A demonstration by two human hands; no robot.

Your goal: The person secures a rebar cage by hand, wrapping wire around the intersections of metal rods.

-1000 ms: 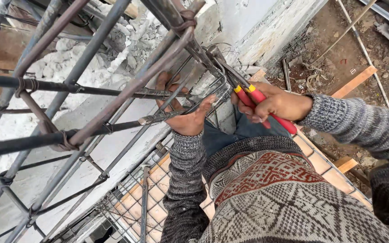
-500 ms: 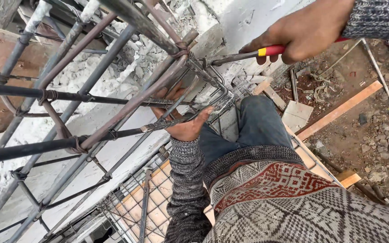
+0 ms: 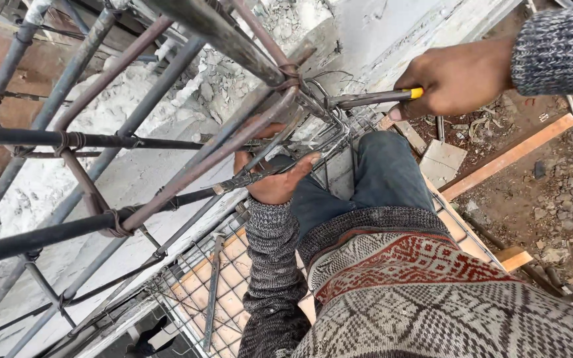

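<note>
We steady the rusty steel rebar cage (image 3: 187, 172) with our left hand (image 3: 274, 180), apparently closed around a bar, while our right hand (image 3: 455, 78) grips the yellow-handled tying tool (image 3: 373, 99) firmly; turn it squarely at the wire tie.

Rebar cage (image 3: 167, 166): steel bars, matt, dull grey w/ rust-brown patches, ribbed in places. Tie wire (image 3: 329, 116) at the joints: thin bare metal, slightly shiny. Tool (image 3: 373, 99) in right hand (image 3: 455, 79): grey metal shank, glossy yellow plastic grip. Left hand (image 3: 276, 179) on a bar; sleeve is coarse grey knit wool. Sweater (image 3: 432, 292): patterned knit, matt. Concrete wall (image 3: 134, 179): rough, chalky. Planks (image 3: 509, 156): raw wood, unfinished.
</note>
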